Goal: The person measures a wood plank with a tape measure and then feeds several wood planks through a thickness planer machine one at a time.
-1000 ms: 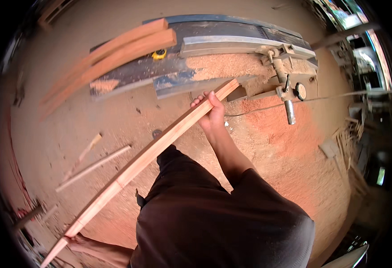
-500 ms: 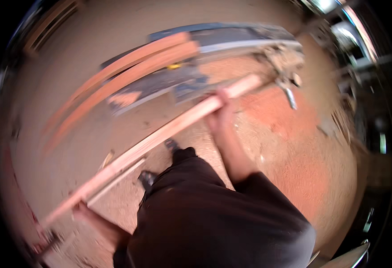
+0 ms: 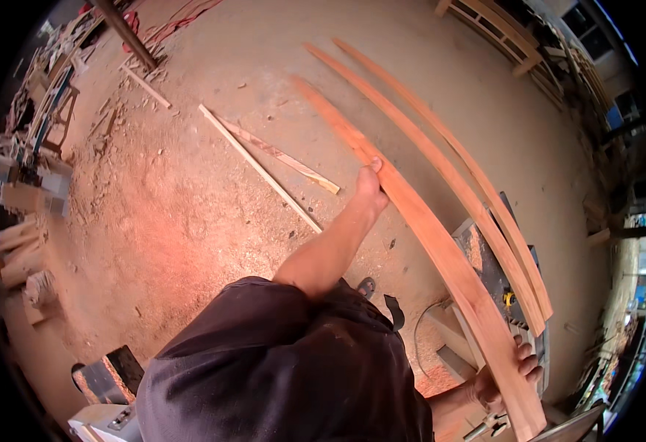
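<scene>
A long reddish wooden board [image 3: 441, 243] runs from the upper middle down to the lower right, held in both my hands. My left hand [image 3: 371, 184] grips its left edge part way along, with the thumb on top. Close to its near end, my right hand [image 3: 506, 374] is wrapped round it, fingers showing over the right edge. Two more boards, a nearer one [image 3: 448, 173] and a farther one [image 3: 485, 188], lie to its right on a dark machine table [image 3: 486, 254]. A small yellow object [image 3: 509, 299] shows beside them.
Two loose wood strips, a thin pale one [image 3: 257, 166] and a shorter one [image 3: 293, 162], lie on the sawdust-covered floor [image 3: 168, 228]. A post [image 3: 124, 33] stands at the upper left near scrap wood. A wooden frame [image 3: 496, 33] stands at the upper right.
My view has turned left, so the machine table now appears at the right. Both hands still hold the board, which now slants down to the right.
</scene>
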